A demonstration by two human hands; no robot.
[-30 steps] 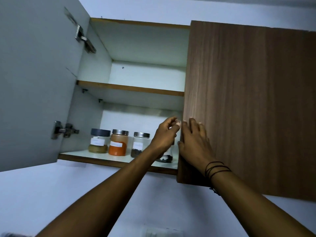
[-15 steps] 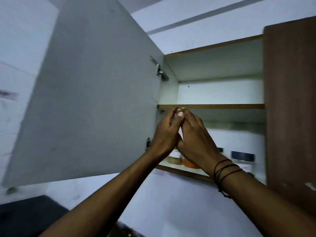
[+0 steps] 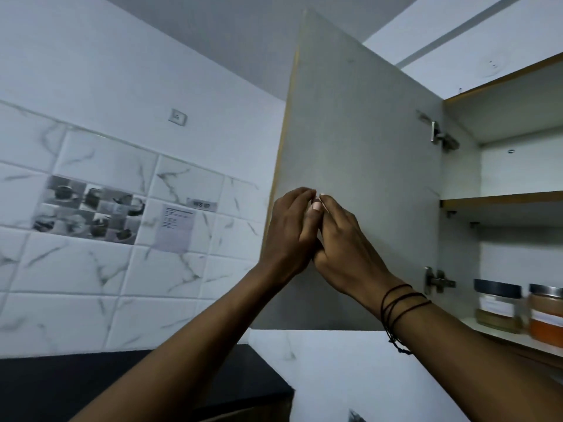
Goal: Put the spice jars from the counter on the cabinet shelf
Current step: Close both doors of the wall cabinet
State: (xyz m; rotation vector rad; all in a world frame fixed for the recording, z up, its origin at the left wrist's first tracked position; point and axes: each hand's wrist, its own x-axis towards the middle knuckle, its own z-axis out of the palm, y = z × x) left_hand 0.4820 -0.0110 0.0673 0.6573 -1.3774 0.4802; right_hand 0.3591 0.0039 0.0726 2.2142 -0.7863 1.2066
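Observation:
Two spice jars stand on the cabinet's lower shelf [image 3: 518, 338] at the far right: a dark-lidded jar of olive-brown spice [image 3: 496, 309] and a metal-lidded jar of orange spice [image 3: 547, 315], cut by the frame edge. My left hand [image 3: 291, 229] and my right hand [image 3: 345, 242] are raised in front of the open grey cabinet door [image 3: 359, 147], left of the jars. The two hands touch each other at the fingers and palms. Neither holds a jar. Black cords circle my right wrist.
The upper shelf [image 3: 502, 199] shows nothing on it. A dark counter [image 3: 122, 382] runs below on the left. The marbled tile wall carries a picture tile [image 3: 88, 208], a paper sheet [image 3: 175, 228] and a small wall plate [image 3: 177, 117].
The view has swung left, so the jars now sit at the right edge. My hands left the shelf and the brown door and came together in front of the open grey door.

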